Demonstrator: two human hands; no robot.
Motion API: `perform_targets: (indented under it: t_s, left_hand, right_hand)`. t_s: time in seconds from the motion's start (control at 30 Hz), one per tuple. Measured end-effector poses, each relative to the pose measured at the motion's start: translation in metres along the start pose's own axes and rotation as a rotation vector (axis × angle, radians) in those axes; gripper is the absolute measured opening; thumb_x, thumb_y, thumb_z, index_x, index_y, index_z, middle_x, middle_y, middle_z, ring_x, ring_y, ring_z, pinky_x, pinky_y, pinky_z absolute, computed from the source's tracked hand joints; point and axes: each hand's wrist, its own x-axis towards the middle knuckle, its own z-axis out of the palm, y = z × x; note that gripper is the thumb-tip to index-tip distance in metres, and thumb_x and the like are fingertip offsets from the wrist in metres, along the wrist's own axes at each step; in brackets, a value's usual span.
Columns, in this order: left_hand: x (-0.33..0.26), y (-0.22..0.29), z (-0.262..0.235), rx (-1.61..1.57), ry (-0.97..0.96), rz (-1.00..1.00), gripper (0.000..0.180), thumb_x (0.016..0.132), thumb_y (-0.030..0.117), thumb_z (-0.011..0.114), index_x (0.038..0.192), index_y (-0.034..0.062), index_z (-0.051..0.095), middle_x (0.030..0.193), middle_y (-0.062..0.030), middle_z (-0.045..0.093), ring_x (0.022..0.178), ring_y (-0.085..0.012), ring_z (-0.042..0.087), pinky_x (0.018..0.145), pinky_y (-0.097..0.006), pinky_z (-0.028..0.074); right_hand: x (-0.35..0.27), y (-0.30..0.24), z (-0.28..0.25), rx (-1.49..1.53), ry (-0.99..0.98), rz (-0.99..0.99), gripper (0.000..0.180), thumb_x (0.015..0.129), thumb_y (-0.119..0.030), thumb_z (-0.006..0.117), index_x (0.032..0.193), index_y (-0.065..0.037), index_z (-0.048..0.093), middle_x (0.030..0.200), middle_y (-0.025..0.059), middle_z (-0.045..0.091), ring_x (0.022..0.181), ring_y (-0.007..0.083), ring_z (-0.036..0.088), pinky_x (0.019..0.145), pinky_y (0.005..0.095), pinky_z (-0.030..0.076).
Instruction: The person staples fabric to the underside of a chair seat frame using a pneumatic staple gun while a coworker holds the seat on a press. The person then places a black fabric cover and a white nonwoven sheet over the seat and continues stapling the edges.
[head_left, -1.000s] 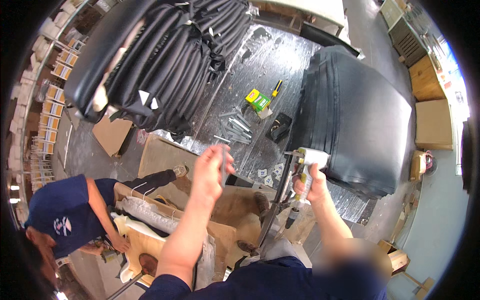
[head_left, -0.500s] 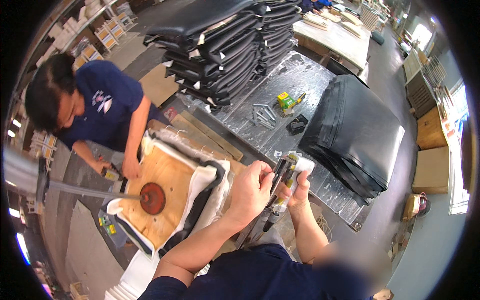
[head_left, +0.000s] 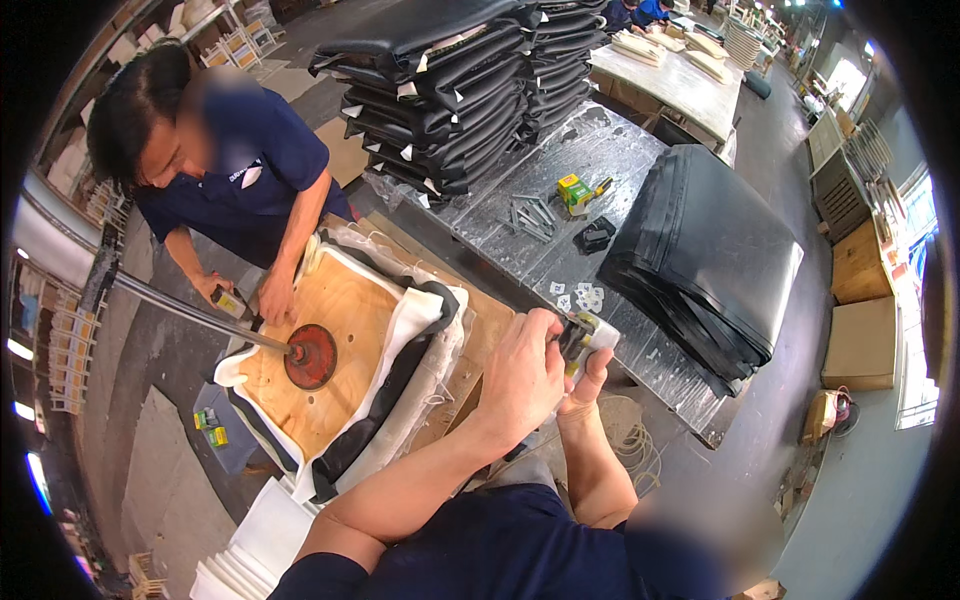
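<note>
In front of my chest I hold a staple gun (head_left: 590, 342), with a pale grey body and black and yellow-green parts. My right hand (head_left: 584, 382) is wrapped round it from below. My left hand (head_left: 520, 378) has its fingers curled against the black end, hiding much of the tool. To the left lies an upholstered seat (head_left: 340, 297), its plywood underside up, with white padding and black cover along the edges. A red round disc (head_left: 311, 356) on a metal rod presses on the plywood. Across it, a co-worker bends over the seat, one hand holding a similar tool (head_left: 234, 302).
Beyond my hands, a metal-topped table (head_left: 480, 215) carries folded black covers (head_left: 705, 260), a stack of black cushions (head_left: 450, 100), staple strips (head_left: 533, 217), a green-yellow box (head_left: 575, 192) and small white labels (head_left: 588, 297). A hose (head_left: 640, 455) lies coiled below.
The staple gun has turned, and its long black rail no longer shows between my hands. My left hand has come closer to its body. The co-worker leans further over the seat.
</note>
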Motion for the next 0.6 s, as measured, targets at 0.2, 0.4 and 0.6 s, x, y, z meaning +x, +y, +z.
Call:
perform_targets:
  t_s: [0.2,0.4,0.6]
  left_hand:
    - [-0.009,-0.021,-0.019,-0.463,0.062,-0.150,0.010,0.106,0.005,0.070,0.115,0.0030,0.066,0.097,-0.0081,0.068,0.087,-0.0170,0.067,0.079,-0.034,0.055]
    - [-0.116,-0.056,-0.082,-0.220,-0.496,-0.370,0.059,0.099,0.042,0.087,0.134,-0.0007,0.065,0.112,-0.0136,0.075,0.103,-0.0255,0.073,0.097,-0.039,0.057]
    - [-0.146,-0.043,-0.059,-0.171,-0.335,-0.148,0.067,0.101,0.032,0.081,0.152,-0.0034,0.056,0.145,-0.0284,0.064,0.139,-0.0462,0.060,0.120,-0.051,0.046]
  right_hand:
    - [-0.003,0.013,0.014,0.191,-0.055,0.058,0.095,0.093,-0.069,0.082,0.167,-0.018,0.050,0.137,0.0209,0.068,0.060,0.0116,0.057,0.051,0.0257,0.045]
    - [0.013,-0.001,0.010,0.382,-0.088,-0.056,0.091,0.092,-0.068,0.084,0.160,-0.014,0.057,0.134,0.0145,0.058,0.070,0.0122,0.057,0.056,0.0273,0.052]
    - [0.015,0.027,0.021,0.172,-0.060,0.123,0.080,0.095,-0.071,0.079,0.159,-0.026,0.062,0.139,0.0124,0.063,0.090,0.0203,0.062,0.067,0.0321,0.058]
